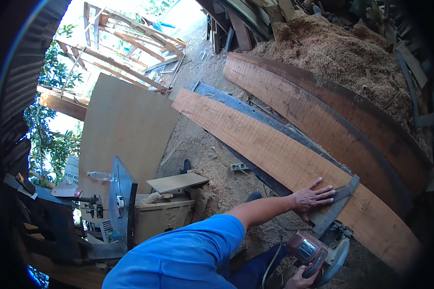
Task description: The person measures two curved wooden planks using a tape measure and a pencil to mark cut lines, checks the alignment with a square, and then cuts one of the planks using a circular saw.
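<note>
My left hand (pixel 314 198) lies with spread fingers on a long reddish plank (pixel 255 149), beside and touching a dark metal straightedge or square (pixel 341 201) laid across it. My right hand (pixel 300 279) grips the handle of a red-and-grey circular saw (pixel 308 250), which is at the plank's lower edge, just below the square. A blue-grey beam or board (pixel 207 90) lies under and behind the plank.
Two curved boards (pixel 294 111) lie beyond the plank, beside a sawdust heap (pixel 323 48). At left are a large plywood sheet (pixel 120 115), a cluttered bench (pixel 164 217) and a clear plastic bottle (pixel 99 176). A small metal tool (pixel 237 166) lies on the dusty ground. Timber framing (pixel 130 38) stands outside.
</note>
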Demonstrator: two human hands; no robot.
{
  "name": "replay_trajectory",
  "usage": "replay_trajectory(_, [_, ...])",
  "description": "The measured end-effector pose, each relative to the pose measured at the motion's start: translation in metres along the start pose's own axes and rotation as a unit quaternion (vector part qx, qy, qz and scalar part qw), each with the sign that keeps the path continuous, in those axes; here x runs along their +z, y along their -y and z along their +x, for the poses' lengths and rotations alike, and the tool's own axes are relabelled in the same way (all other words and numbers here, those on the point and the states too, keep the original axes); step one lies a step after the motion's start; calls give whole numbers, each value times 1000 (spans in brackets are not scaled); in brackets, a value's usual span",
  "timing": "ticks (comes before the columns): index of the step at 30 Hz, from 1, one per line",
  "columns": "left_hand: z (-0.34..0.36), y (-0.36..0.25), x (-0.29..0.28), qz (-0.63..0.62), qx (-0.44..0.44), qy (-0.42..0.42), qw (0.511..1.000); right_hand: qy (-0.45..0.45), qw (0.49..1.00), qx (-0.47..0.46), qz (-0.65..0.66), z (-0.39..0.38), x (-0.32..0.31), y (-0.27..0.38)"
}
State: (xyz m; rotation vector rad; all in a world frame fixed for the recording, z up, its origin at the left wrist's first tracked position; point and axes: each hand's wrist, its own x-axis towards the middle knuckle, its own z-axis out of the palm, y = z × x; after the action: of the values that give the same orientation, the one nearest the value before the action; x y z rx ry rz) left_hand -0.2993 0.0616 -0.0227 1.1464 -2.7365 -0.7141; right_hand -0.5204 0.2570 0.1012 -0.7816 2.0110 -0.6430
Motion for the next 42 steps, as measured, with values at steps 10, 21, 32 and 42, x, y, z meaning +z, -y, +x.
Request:
replay_trajectory(10, [8, 2, -2, -1, 2, 39, 999, 26, 992, -35, 120, 15, 6, -22])
replay_trajectory(21, [11, 6, -1, 4, 3, 39, 999, -6, 986, -106, 127, 47, 14, -37])
replay_trajectory(32, [31, 7, 7, -15, 38, 31, 999, 1, 984, -65, 167, 60, 9, -20])
replay_trajectory(42, [13, -4, 4, 50, -33, 109, 992, -3, 994, -87, 59, 61, 10, 46])
